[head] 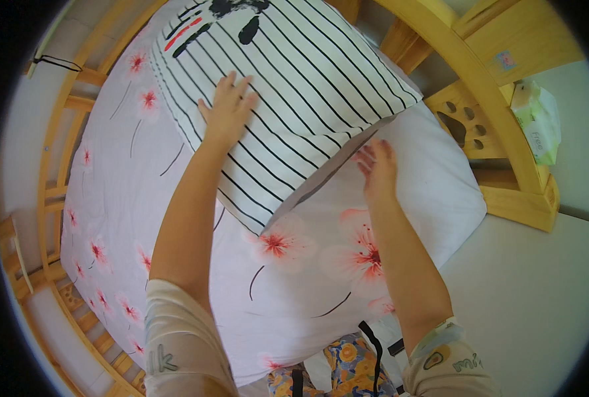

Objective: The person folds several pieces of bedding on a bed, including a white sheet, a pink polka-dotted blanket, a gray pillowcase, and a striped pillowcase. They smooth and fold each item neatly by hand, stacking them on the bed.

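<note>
A white pillow (294, 99) with black stripes and a black and red print lies on a pale bed sheet (314, 293) with pink flowers. Flat on the striped fabric, fingers spread, rests my left hand (230, 111). My right hand (379, 166) is over the sheet just beside the pillow's lower right edge, fingers apart and slightly bent, its fingertips a little blurred. It holds nothing. A grey underside shows along that edge of the pillow.
A wooden bed frame (498, 99) with a paw-shaped cutout curves along the right. A pack of tissues (537, 124) stands by it. Slatted wooden rails (56, 149) run down the left side. Patterned trousers (349, 357) show at the bottom.
</note>
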`<state>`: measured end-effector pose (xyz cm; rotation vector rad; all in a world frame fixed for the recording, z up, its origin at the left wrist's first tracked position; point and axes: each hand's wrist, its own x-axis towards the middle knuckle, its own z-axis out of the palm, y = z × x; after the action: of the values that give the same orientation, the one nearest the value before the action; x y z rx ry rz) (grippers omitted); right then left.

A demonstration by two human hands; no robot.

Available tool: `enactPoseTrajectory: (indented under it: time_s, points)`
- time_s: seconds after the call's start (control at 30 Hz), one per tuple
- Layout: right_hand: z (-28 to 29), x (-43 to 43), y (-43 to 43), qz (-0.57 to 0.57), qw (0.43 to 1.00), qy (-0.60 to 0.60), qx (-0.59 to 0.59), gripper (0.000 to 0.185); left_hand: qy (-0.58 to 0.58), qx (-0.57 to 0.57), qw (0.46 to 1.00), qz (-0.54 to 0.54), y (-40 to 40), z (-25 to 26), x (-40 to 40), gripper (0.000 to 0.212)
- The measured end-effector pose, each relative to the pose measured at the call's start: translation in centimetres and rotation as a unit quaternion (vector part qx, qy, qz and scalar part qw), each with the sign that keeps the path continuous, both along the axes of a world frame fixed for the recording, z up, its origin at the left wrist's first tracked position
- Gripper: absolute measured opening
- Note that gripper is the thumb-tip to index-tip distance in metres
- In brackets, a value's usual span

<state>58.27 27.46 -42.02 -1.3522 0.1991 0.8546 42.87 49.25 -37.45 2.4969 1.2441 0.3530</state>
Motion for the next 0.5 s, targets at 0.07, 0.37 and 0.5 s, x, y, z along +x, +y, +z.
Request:
enactPoseTrajectory:
  time_s: [0.07, 0.37, 0.5]
  points:
    - [-0.7, -0.2, 0.9, 0.089, 0.995, 0.003, -0.040, 0.056, -0.146, 0.062, 0.984, 0.082, 1.2, -1.6, -1.7, 0.050]
    - [-2.7, 0.3, 1.8, 0.039, 0.998, -0.042, -0.018, 0.051, -0.146, -0.126, 0.924, 0.330, 4.1, -2.5, -7.4, 0.043]
    - [-5.5, -1.2, 2.5, -0.198, 0.949, 0.203, 0.136, 0.034, -0.193, -0.256, 0.886, 0.335, 2.4, -3.6, -9.1, 0.044]
